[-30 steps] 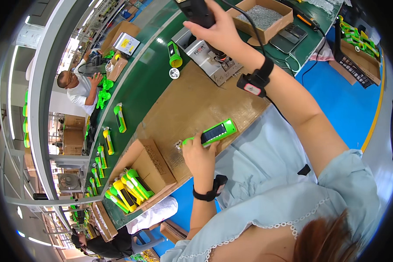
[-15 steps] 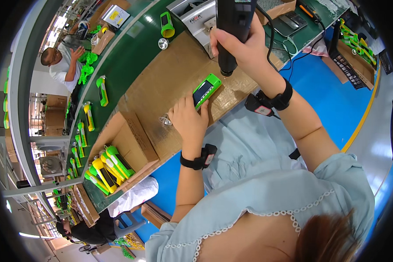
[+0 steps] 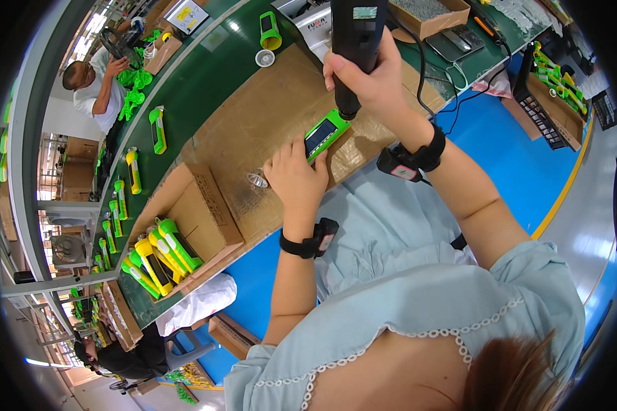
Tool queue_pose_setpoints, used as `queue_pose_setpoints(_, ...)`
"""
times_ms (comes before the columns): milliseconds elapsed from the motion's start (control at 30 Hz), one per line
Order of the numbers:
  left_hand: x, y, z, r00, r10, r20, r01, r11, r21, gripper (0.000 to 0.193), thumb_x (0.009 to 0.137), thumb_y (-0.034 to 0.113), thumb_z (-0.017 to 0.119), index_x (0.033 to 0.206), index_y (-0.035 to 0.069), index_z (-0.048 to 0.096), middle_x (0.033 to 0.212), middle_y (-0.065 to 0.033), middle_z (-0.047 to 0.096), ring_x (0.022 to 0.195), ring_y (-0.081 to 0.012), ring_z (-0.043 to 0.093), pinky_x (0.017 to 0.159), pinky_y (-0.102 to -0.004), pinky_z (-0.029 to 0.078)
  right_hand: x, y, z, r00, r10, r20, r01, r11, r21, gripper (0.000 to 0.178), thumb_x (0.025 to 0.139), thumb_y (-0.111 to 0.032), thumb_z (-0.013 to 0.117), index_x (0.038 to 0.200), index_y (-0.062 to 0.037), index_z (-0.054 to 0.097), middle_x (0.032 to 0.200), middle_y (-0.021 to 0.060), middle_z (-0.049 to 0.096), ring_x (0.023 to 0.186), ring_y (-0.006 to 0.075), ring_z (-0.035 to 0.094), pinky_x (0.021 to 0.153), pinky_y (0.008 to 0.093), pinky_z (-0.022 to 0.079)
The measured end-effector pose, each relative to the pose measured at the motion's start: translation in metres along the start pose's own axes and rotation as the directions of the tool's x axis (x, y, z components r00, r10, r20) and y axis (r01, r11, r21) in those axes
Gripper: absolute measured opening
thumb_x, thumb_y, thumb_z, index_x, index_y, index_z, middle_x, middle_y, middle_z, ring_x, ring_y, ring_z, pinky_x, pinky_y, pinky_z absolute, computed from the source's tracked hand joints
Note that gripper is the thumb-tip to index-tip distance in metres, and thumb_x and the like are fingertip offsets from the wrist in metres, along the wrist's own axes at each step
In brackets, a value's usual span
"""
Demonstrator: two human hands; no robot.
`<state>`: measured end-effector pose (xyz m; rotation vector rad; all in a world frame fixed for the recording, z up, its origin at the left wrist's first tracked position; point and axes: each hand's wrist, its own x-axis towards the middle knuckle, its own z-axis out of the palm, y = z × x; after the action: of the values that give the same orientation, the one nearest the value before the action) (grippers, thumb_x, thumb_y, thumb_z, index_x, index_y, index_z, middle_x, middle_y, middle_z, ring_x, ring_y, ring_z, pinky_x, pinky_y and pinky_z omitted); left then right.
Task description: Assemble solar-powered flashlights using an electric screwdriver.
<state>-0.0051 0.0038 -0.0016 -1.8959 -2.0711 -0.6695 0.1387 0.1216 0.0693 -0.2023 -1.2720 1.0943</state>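
Observation:
A black electric screwdriver [image 3: 355, 44] stands nearly upright in my right hand [image 3: 377, 82], the fingers wrapped round its body. Its lower tip meets the far end of a green flashlight body [image 3: 323, 135] with a dark panel on its face. Pressed against the near end of that body, my left hand [image 3: 296, 179] holds it down on the cardboard sheet [image 3: 233, 137]. The palm hides the near end. Beside my left fingers lies a small shiny reflector cup [image 3: 257, 179].
An open carton [image 3: 209, 205] at the left holds several green and yellow flashlights [image 3: 161, 257]. More flashlights [image 3: 133, 170] line the green belt. Farther off are an upright green body [image 3: 270, 31], a round reflector [image 3: 264, 58], a screw tray [image 3: 428, 14] and a co-worker [image 3: 92, 89].
My right hand has lowered the electric screwdriver slightly leftward, and its tip has come onto the flashlight body's far end. My left hand keeps its hold. The co-worker's hands have shifted.

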Motion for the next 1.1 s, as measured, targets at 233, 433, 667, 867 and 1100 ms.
queue_pose_setpoints(233,0.005,-0.002,-0.001,0.998,-0.034,0.047,0.034,0.999,-0.001,0.043,0.071,0.031,0.073,0.107,0.011,0.065,0.093,-0.0052,0.064,0.087,-0.0249,0.059,0.076,-0.0384,0.039,0.002,0.009,0.007,0.998,0.067,0.012,-0.067,0.998,0.014,0.042,0.078,-0.007,0.072,0.105,-0.0061,0.040,0.076,0.0009,0.057,0.060,0.0056,0.055,0.052,0.0223,0.044)
queue_pose_setpoints(433,0.010,-0.007,-0.002,0.997,-0.037,0.070,0.042,0.997,-0.059,0.043,0.069,0.033,0.073,0.104,0.009,0.066,0.091,-0.0067,0.064,0.086,-0.0253,0.059,0.074,-0.0389,0.038,-0.001,0.019,0.003,0.994,0.093,0.053,-0.091,0.995,-0.035,0.040,0.076,-0.009,0.074,0.100,-0.0077,0.042,0.076,-0.0004,0.055,0.063,0.0043,0.052,0.055,0.0207,0.042)
queue_pose_setpoints(667,0.010,-0.005,-0.008,0.995,-0.017,0.098,0.020,0.999,-0.036,0.045,0.071,0.035,0.074,0.107,0.010,0.065,0.091,-0.0070,0.064,0.087,-0.0269,0.059,0.074,-0.0400,0.041,0.004,0.009,0.004,0.998,0.058,0.028,-0.055,0.994,-0.098,0.056,0.074,-0.009,0.076,0.118,-0.0055,0.042,0.083,0.0022,0.057,0.071,0.0069,0.056,0.061,0.0232,0.045)
queue_pose_setpoints(867,0.011,0.003,-0.012,0.985,-0.027,0.169,0.029,1.000,-0.005,0.046,0.068,0.028,0.077,0.106,0.006,0.062,0.097,-0.0116,0.062,0.094,-0.0312,0.056,0.081,-0.0417,0.042,0.075,-0.025,-0.018,0.966,-0.212,-0.145,0.185,0.966,-0.180,0.048,0.077,-0.006,0.074,0.112,-0.0022,0.042,0.082,0.0046,0.062,0.064,0.0078,0.059,0.055,0.0219,0.047)
queue_pose_setpoints(1100,0.048,0.031,0.022,0.992,0.053,0.111,-0.024,0.969,-0.246,0.044,0.063,0.028,0.080,0.095,0.002,0.064,0.093,-0.0125,0.060,0.090,-0.0331,0.055,0.079,-0.0409,0.046,0.125,0.025,-0.030,0.950,-0.248,-0.187,0.147,0.889,-0.435,0.061,0.072,-0.024,0.078,0.115,-0.0006,0.042,0.079,0.0098,0.066,0.067,0.0134,0.064,0.062,0.0271,0.051)
